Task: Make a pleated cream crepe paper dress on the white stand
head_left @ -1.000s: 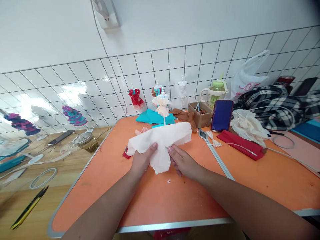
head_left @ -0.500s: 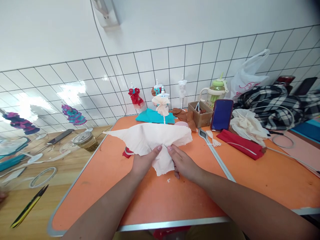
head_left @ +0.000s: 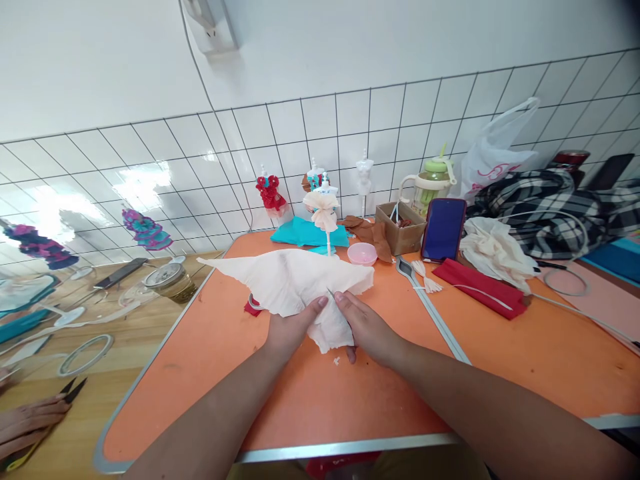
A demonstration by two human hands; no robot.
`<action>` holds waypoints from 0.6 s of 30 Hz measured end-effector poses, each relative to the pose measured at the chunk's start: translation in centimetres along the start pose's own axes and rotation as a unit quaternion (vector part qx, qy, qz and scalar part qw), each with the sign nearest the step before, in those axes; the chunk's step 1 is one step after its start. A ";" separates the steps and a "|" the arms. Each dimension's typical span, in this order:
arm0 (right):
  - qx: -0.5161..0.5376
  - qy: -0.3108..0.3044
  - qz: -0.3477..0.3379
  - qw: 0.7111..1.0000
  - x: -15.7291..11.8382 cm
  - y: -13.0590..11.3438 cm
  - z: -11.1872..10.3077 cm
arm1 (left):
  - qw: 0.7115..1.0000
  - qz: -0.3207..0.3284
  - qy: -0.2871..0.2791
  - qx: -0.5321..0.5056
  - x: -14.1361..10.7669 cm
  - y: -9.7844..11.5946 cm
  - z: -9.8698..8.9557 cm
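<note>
A piece of thin white cloth (head_left: 285, 277) is spread in front of me above the orange table, its long corner pointing left and a flap hanging down between my hands. My left hand (head_left: 295, 327) is closed on its near edge, thumb on top. Opposite it, my right hand (head_left: 367, 327) is closed around a thin pointed metal tool (head_left: 331, 293); only the tip shows past the thumb, lying against the cloth. The rest of the tool is hidden in the fingers. Just beyond the cloth stands a small white dress form (head_left: 325, 190) with a cream ruffle.
Behind lie a pink bowl (head_left: 363, 254), turquoise cloth (head_left: 300, 232) and a cardboard box (head_left: 399, 235). A phone (head_left: 443, 230) and folded red cloth (head_left: 480, 287) are on the right. A co-worker's hand (head_left: 30, 423) rests over yellow-handled snips on the wooden table at left.
The white cloth has shifted slightly left and down, uncovering the pink bowl. My hands stay close together. At left, the co-worker's hand has come in onto the yellow-handled snips.
</note>
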State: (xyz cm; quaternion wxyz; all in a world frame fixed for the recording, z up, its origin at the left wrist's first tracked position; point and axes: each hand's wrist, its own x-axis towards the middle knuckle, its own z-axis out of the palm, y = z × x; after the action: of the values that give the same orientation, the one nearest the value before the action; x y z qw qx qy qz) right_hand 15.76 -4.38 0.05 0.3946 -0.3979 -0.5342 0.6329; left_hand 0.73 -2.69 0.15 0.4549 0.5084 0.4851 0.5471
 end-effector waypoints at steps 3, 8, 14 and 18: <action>-0.007 0.010 -0.008 1.000 -0.2 -0.3 0.2 | 1.000 0.007 -0.013 -0.002 -0.1 0.1 0.0; -0.022 0.017 -0.014 1.000 -0.5 -0.7 0.4 | 1.000 0.001 -0.019 0.001 -0.1 0.3 0.1; -0.003 0.021 0.003 1.000 -0.5 -0.7 0.4 | 0.998 0.005 -0.055 -0.012 -0.4 0.3 0.3; 0.006 0.026 0.004 1.000 -0.5 -0.7 0.5 | 0.998 -0.017 -0.063 -0.003 -0.7 0.6 0.6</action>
State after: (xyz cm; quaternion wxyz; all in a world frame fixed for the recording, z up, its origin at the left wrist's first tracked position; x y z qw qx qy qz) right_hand 15.52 -4.93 0.84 0.4083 -0.4139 -0.5187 0.6269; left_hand 1.37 -3.43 0.66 0.4951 0.5322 0.4626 0.5077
